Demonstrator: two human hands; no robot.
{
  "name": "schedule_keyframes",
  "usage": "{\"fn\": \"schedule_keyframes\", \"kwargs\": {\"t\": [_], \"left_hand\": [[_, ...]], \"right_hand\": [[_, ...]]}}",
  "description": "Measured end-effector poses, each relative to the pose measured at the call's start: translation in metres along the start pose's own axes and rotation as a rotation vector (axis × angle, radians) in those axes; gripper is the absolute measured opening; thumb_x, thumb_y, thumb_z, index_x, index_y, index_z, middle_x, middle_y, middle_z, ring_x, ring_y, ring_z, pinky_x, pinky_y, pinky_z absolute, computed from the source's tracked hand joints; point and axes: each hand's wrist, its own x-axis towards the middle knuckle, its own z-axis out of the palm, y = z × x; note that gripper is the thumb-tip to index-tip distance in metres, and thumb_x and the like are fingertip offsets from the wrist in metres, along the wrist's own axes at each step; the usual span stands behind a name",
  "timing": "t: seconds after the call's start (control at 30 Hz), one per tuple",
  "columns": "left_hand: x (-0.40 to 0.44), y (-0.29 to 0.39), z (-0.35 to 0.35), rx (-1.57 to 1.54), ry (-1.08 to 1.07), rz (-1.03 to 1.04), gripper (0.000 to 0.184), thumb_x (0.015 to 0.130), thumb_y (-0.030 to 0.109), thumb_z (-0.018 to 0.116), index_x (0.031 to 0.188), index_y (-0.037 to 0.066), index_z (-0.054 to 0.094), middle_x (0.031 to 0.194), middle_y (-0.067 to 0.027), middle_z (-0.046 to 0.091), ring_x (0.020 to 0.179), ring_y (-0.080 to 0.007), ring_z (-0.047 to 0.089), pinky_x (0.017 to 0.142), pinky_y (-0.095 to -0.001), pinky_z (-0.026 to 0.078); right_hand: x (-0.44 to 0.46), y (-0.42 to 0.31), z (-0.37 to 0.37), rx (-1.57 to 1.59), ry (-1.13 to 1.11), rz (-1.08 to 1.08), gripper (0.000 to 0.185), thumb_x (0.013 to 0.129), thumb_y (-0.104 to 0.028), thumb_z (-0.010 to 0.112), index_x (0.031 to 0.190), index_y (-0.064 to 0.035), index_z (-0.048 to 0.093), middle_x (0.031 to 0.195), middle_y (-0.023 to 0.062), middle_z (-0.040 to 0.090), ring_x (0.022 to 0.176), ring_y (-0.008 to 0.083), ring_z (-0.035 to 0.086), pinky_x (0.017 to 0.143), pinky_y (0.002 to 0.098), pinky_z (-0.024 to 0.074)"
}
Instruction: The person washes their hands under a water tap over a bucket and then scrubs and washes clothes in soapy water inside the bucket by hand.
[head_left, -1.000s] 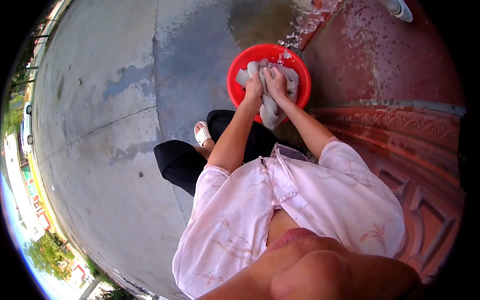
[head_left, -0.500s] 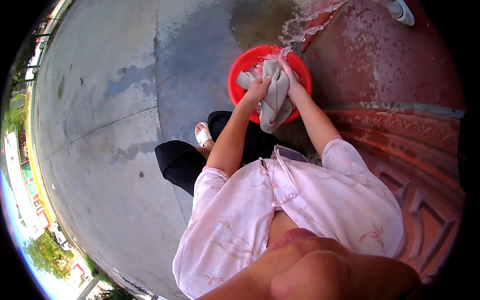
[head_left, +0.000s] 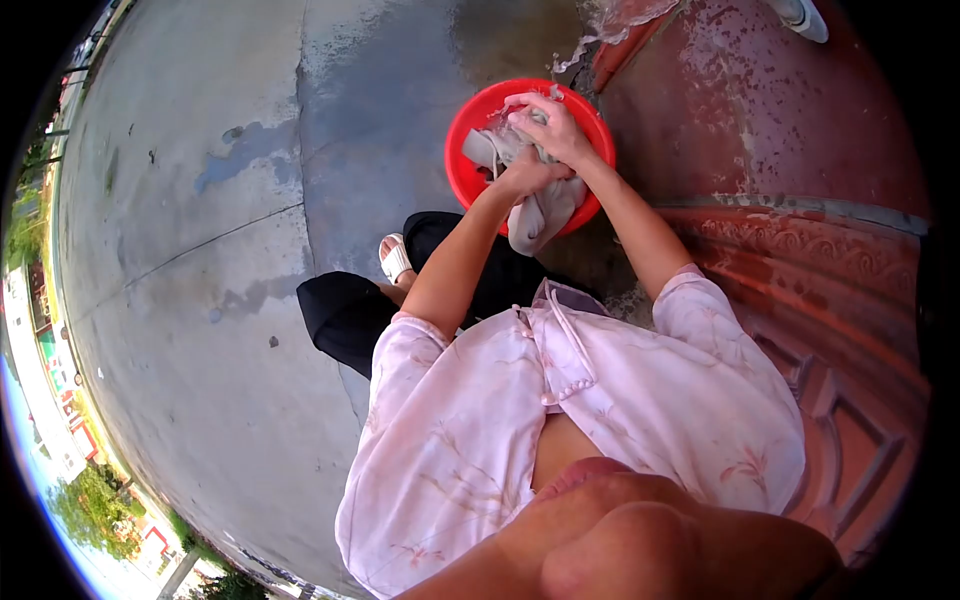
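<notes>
A red basin stands on the wet ground in front of me, holding a bunched, wet light-grey cloth that looks like a garment. Part of the cloth droops over the basin's near rim. My left hand is closed on the middle of the cloth, its fingertips partly hidden in the folds. Just beyond it, my right hand reaches across the far part of the basin, fingers extended and slightly bent above the cloth. Water splashes in the air past the basin's far right rim.
A red-painted step with worn patches lies to the right, above a carved red panel. Grey concrete with wet patches spreads to the left. A white shoe shows at the top right, and my sandalled foot is near the basin.
My right hand has come off the side of the cloth and moved left over the basin, fingers spreading. The cloth, held up and twisted before, now sits lower and more bunched.
</notes>
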Motion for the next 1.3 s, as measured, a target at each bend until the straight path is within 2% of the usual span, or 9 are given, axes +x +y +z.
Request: {"fn": "schedule_keyframes", "kwargs": {"t": [0.2, 0.43, 0.5, 0.63, 0.8, 1.0, 1.1, 1.17, 1.3], "left_hand": [[0.01, -0.02, 0.008, 0.523, 0.3, 0.216, 0.043, 0.074, 0.028, 0.068, 0.096, -0.009, 0.062, 0.087, -0.0306, 0.065, 0.084, -0.0432, 0.065, 0.078, -0.0483, 0.051], [0.008, -0.019, 0.004, 0.757, 0.332, 0.033, 0.044, 0.079, 0.03, 0.06, 0.101, -0.008, 0.059, 0.088, -0.0315, 0.064, 0.086, -0.0446, 0.064, 0.077, -0.0507, 0.051], [0.011, -0.023, 0.001, 0.711, 0.363, 0.034, 0.045, 0.079, 0.03, 0.063, 0.104, -0.007, 0.059, 0.093, -0.0297, 0.065, 0.088, -0.0419, 0.065, 0.079, -0.0485, 0.051], [0.009, -0.03, -0.033, -0.05, 0.102, 0.075, 0.045, 0.077, 0.024, 0.07, 0.112, -0.002, 0.059, 0.101, -0.0179, 0.067, 0.092, -0.0274, 0.066, 0.083, -0.0396, 0.052], [-0.012, -0.002, -0.029, 0.032, 0.115, -0.066, 0.047, 0.072, 0.017, 0.075, 0.112, -0.002, 0.061, 0.101, -0.0122, 0.066, 0.093, -0.0224, 0.062, 0.083, -0.034, 0.049], [0.022, -0.058, -0.022, 0.27, 0.04, 0.308, 0.038, 0.077, 0.019, 0.068, 0.107, -0.004, 0.062, 0.098, -0.0163, 0.068, 0.09, -0.0225, 0.063, 0.081, -0.0374, 0.049], [0.023, -0.054, -0.018, 0.446, 0.221, 0.205, 0.035, 0.08, 0.02, 0.066, 0.107, -0.002, 0.063, 0.098, -0.0141, 0.068, 0.089, -0.0219, 0.063, 0.081, -0.0374, 0.049], [0.017, -0.043, -0.02, 0.461, 0.361, 0.081, 0.034, 0.081, 0.02, 0.065, 0.107, -0.001, 0.063, 0.097, -0.0122, 0.068, 0.088, -0.0216, 0.064, 0.081, -0.0371, 0.049], [0.008, -0.024, -0.075, -0.5, 0.701, 0.149, 0.029, 0.09, 0.02, 0.061, 0.114, 0.004, 0.058, 0.101, -0.0068, 0.063, 0.09, -0.0212, 0.061, 0.083, -0.0366, 0.05]], "right_hand": [[0.012, 0.055, 0.019, 0.004, 0.293, 0.264, 0.029, 0.093, -0.028, 0.057, 0.084, -0.0006, 0.061, 0.064, 0.0001, 0.058, 0.053, 0.013, 0.051, 0.049, 0.0316, 0.0436], [0.022, 0.103, 0.034, -0.403, 0.517, 0.201, 0.03, 0.092, -0.028, 0.052, 0.078, -0.0034, 0.062, 0.062, 0.003, 0.059, 0.055, 0.0178, 0.057, 0.048, 0.0342, 0.0433], [0.026, 0.101, 0.027, 0.201, 0.35, 0.638, 0.03, 0.093, -0.027, 0.049, 0.084, -0.0023, 0.064, 0.071, 0.009, 0.065, 0.063, 0.0256, 0.064, 0.057, 0.0391, 0.0505], [0.017, 0.072, -0.006, 1.197, 0.149, 0.555, 0.028, 0.093, -0.021, 0.052, 0.113, -0.003, 0.059, 0.104, 0.0157, 0.065, 0.102, 0.0266, 0.062, 0.095, 0.0416, 0.0484], [-0.001, 0.026, 0.031, 0.129, 0.142, 0.121, 0.03, 0.085, -0.022, 0.067, 0.107, -0.0009, 0.063, 0.106, 0.0094, 0.065, 0.099, 0.0207, 0.061, 0.091, 0.0314, 0.0454], [0.011, 0.063, 0.043, -0.484, 0.242, 0.349, 0.044, 0.09, -0.044, 0.051, 0.087, -0.0018, 0.065, 0.089, 0.025, 0.065, 0.093, 0.0407, 0.062, 0.08, 0.0448, 0.0468], [0.027, 0.101, 0.033, -0.271, 0.23, 0.296, 0.043, 0.092, -0.039, 0.055, 0.085, 0.0019, 0.065, 0.082, 0.0116, 0.068, 0.082, 0.0229, 0.065, 0.074, 0.0369, 0.0472], [0.03, 0.106, 0.03, 0.418, 0.307, 0.333, 0.059, 0.092, -0.044, 0.055, 0.13, 0.0009, 0.051, 0.13, 0.0125, 0.055, 0.123, 0.0191, 0.049, 0.1, 0.0289, 0.037], [-0.018, 0.043, 0.016, 0.759, 0.091, 0.511, 0.094, 0.086, -0.058, 0.058, 0.148, 0.0, 0.016, 0.143, 0.0232, 0.039, 0.135, 0.0319, 0.036, 0.112, 0.0375, 0.0244]]}}
